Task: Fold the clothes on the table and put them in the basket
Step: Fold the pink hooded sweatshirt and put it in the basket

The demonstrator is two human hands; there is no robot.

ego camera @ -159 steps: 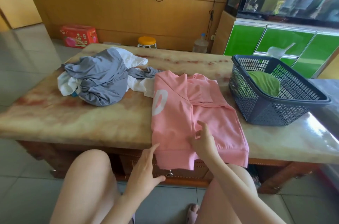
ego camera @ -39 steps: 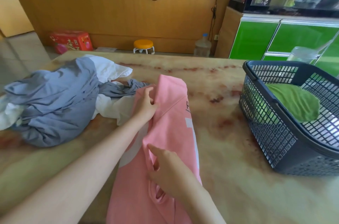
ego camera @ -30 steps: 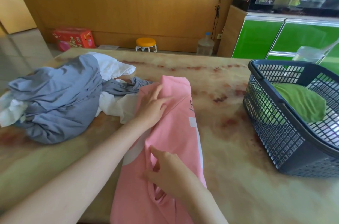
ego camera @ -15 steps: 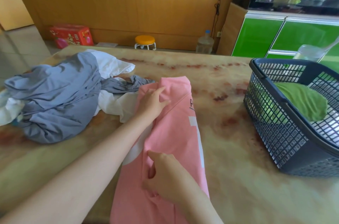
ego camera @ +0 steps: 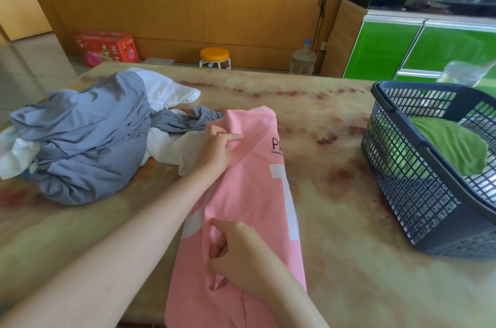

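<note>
Since half a second ago, bunching up a small ridge of cloth at the far end of the pink shirt (ego camera: 255,193) with the left hand (ego camera: 217,147), previously lying flatter on it. Now pinching that ridge between thumb and fingers, with the arm stretched long across the table (ego camera: 335,220) from the lower left. Gripping the near part of the same shirt with the right hand (ego camera: 239,255), with fingers curled into a gathered pleat.

Noting the shirt as soft knit, folded into a long narrow strip and lying lengthways on the glossy marble-patterned top, beige with red veining. Reading black letters "PR" over an underline at the strip's right edge, with the rest hidden by the fold. Also seeing white block print, cut off and unreadable.

Seeing a crumpled grey garment (ego camera: 88,134) and a white garment (ego camera: 166,88) heaped just left of the shirt. Noting a dark blue plastic lattice basket (ego camera: 418,193) at right, apart from the shirt, holding a green cloth (ego camera: 451,145).

Seeing a red printed box (ego camera: 107,47), a yellow-topped round stool (ego camera: 214,55) and a clear water jug (ego camera: 303,59) on the floor beyond, with the box lettering too blurred to read.
</note>
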